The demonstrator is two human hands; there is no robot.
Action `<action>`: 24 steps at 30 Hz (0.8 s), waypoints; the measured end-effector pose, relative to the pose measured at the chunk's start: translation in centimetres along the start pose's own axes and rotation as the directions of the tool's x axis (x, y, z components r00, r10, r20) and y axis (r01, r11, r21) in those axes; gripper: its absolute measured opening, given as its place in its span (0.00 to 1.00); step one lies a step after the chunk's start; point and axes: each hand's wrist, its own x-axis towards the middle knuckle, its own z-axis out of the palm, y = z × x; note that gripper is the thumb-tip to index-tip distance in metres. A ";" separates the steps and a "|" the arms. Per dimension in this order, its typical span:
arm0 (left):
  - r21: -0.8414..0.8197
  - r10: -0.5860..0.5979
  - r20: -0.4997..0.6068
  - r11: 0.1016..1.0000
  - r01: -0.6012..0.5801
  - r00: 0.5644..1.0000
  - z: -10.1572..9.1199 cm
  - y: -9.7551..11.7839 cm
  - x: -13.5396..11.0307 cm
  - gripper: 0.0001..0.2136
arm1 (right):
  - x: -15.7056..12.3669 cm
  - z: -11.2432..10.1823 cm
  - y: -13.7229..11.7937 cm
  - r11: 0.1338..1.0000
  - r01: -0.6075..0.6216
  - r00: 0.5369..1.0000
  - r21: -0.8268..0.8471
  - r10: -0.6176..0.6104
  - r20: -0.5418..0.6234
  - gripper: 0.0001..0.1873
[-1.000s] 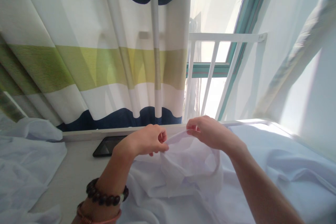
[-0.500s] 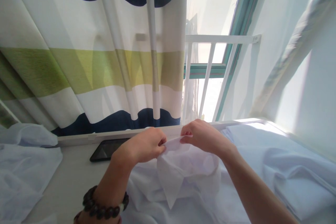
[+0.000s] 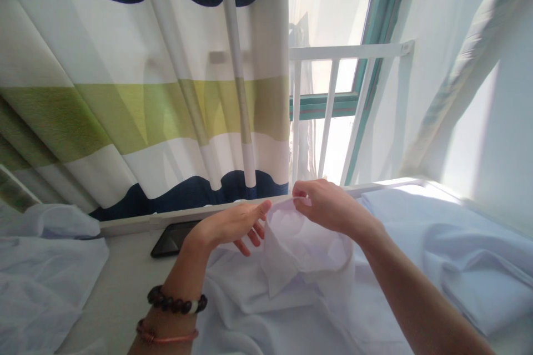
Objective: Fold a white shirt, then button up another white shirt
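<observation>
A white cloth (image 3: 300,255) lies bunched on the table in front of me, one corner lifted. My right hand (image 3: 328,205) pinches the lifted edge of this cloth between thumb and fingers. My left hand (image 3: 233,224) is beside it with fingers stretched out and apart, its fingertips touching the cloth's edge without gripping. A dark bead bracelet and a pink band ring my left wrist.
A black phone (image 3: 170,238) lies flat near the table's far edge, left of my hands. More white fabric (image 3: 37,272) is heaped at the left and at the right (image 3: 462,255). A striped curtain (image 3: 145,94) and a white window rail (image 3: 345,52) stand behind.
My left hand has let go of the cloth edge and spread its fingers. My right hand keeps its pinch and has lifted the edge slightly.
</observation>
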 end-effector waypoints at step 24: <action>-0.653 0.215 0.067 0.748 -0.120 0.974 0.6 -2.8 2.5 0.26 | 0.1 -0.2 1.4 0.995 0.017 0.999 0.098 -0.021 0.043 0.03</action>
